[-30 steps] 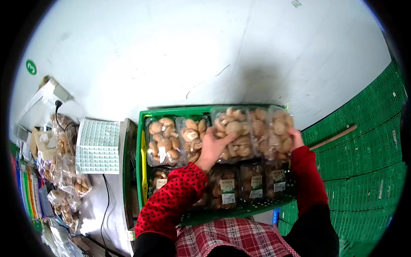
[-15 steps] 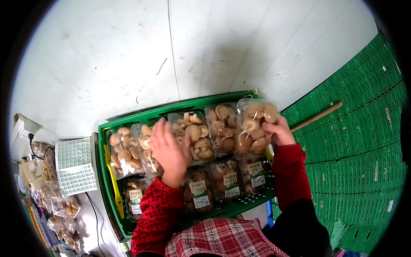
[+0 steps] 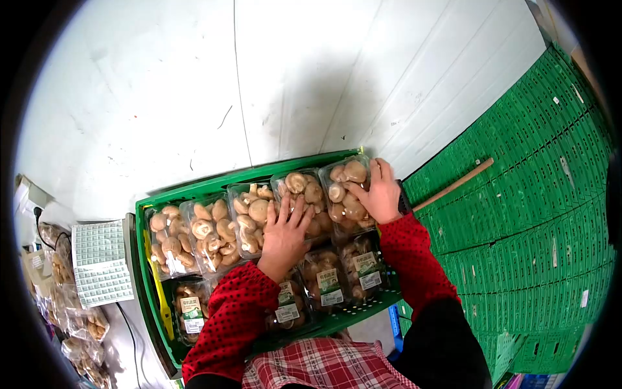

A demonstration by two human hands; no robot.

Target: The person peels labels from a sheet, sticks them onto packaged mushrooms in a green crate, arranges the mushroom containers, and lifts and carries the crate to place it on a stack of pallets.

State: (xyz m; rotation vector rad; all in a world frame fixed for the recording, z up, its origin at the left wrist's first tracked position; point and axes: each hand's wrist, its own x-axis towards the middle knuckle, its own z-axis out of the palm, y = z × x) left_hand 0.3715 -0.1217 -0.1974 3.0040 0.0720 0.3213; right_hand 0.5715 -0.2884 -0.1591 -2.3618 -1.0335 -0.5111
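A green plastic crate (image 3: 256, 174) holds clear packs of brown mushrooms in two rows. In the back row, my left hand (image 3: 285, 235) lies with fingers spread on top of the packs, over a mushroom pack (image 3: 301, 185) and the edge of its neighbour, a pack of mushrooms (image 3: 253, 211). At the crate's back right corner, my right hand (image 3: 379, 193) grips the right side of the end mushroom pack (image 3: 346, 198), thumb on its top. That pack sits in the row. Labelled packs, such as a mushroom pack (image 3: 327, 279), fill the front row, partly hidden by my left sleeve.
Sheets of printed labels (image 3: 100, 262) lie left of the crate, beside bagged mushrooms (image 3: 84, 318) and a black cable (image 3: 129, 330). Stacked green crates (image 3: 512, 240) stand to the right with a wooden stick (image 3: 453, 183) against them. A white wall (image 3: 162, 97) rises behind.
My right hand has lowered the end mushroom pack into the back right corner of the crate. My left hand has moved right and come down onto the packs. The view has shifted slightly.
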